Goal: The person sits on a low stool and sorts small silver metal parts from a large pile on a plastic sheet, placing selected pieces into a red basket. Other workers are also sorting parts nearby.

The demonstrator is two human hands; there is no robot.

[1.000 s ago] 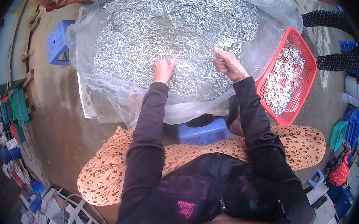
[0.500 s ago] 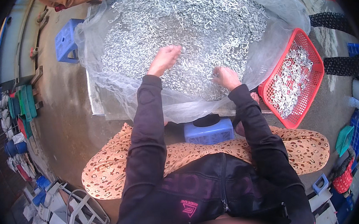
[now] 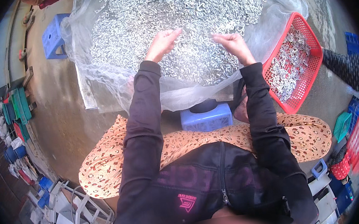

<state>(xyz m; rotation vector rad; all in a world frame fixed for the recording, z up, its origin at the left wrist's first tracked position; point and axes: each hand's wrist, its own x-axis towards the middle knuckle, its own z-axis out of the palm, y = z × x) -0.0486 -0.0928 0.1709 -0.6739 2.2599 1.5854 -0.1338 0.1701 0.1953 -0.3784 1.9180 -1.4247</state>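
Hundreds of small silvery hooks (image 3: 127, 36) lie in a wide heap under and beyond the fingertips of both hands, filling the gap between them. At left, the left hand (image 3: 167, 42) has its thumb and fingers drawn close together over the heap; whether it pinches a hook, I cannot tell. Opposite, the right hand (image 3: 228, 41) points inward with fingertips nearly together, its hold likewise unclear. Pale mesh netting (image 3: 183, 101) cradles the heap; at its right, a tilted red basket (image 3: 308, 75) contains loose whitish curved pieces (image 3: 286, 63).
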